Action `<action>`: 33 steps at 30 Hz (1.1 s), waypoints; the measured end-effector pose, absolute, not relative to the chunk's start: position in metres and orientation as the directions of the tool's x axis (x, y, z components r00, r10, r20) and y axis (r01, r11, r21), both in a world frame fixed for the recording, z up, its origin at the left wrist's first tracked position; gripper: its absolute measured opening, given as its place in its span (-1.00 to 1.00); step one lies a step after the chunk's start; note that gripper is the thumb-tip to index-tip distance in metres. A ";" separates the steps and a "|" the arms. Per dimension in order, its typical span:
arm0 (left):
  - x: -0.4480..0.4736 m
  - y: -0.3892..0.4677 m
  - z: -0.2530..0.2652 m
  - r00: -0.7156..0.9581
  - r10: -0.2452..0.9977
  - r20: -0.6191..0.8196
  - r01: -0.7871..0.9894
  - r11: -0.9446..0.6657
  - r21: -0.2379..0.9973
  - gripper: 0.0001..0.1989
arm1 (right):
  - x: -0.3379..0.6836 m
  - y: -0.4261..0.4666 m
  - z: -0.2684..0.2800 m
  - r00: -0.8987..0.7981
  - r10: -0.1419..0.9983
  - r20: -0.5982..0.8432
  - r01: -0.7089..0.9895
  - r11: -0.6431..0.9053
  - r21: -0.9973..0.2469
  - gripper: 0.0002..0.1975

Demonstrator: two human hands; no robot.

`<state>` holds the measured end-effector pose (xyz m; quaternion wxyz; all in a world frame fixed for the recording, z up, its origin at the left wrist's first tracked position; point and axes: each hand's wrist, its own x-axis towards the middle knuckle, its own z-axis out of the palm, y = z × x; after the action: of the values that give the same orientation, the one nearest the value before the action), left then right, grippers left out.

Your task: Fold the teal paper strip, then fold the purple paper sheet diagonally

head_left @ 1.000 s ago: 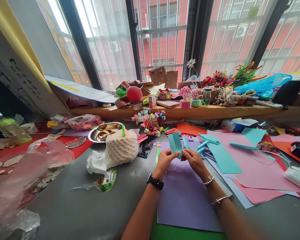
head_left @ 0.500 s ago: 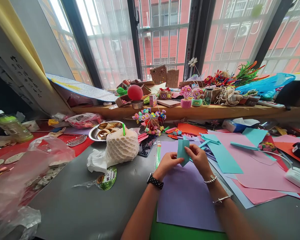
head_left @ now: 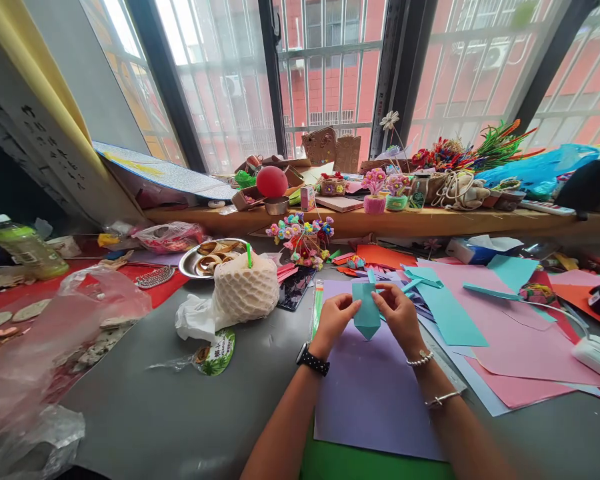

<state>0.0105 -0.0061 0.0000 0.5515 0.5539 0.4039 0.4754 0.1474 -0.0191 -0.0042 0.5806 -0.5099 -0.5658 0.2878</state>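
A folded piece of teal paper (head_left: 365, 310) with a pointed lower end is held up between both hands. My left hand (head_left: 336, 321) pinches its left edge, thumb in front. My right hand (head_left: 399, 316) pinches the right edge near the top, fingers bent. Both hands are closed on the paper, above a purple sheet (head_left: 375, 400) that lies over a green one (head_left: 380, 467). Just beyond the right hand are folded teal strips (head_left: 424, 277) and purple paper scraps.
A coconut in white foam net (head_left: 247, 287) stands left, beside a metal plate (head_left: 186, 267) and a phone (head_left: 296, 289). Pink sheets (head_left: 535, 343) spread to the right. Crocheted flowers (head_left: 303, 237) stand near the wooden sill (head_left: 205, 220). A white power strip (head_left: 597, 360) lies far right.
The teal paper has turned to face me more squarely, so its pointed lower end now shows fully. My right fingers have shifted to its right edge.
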 end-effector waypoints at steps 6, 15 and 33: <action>0.011 -0.006 0.000 0.236 0.972 0.023 -0.127 0.007 0.992 -0.65 | 0.144 -0.022 -0.002 0.066 0.929 0.364 0.169 0.349 -0.922 -0.72; 0.010 -0.005 -0.003 0.181 0.973 0.146 -0.055 -0.138 0.989 -0.67 | 0.146 -0.022 -0.004 -0.019 0.835 0.549 0.448 0.498 -0.742 -0.72; 0.010 -0.007 0.001 0.123 0.974 0.192 0.017 -0.196 0.981 -0.61 | 0.144 -0.024 -0.003 -0.086 0.823 0.561 0.518 0.518 -0.681 -0.70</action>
<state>0.0095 -0.0068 0.0009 0.4708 0.5830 0.4248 0.5080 0.1441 -0.0238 -0.0032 0.4903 -0.4655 -0.7202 0.1557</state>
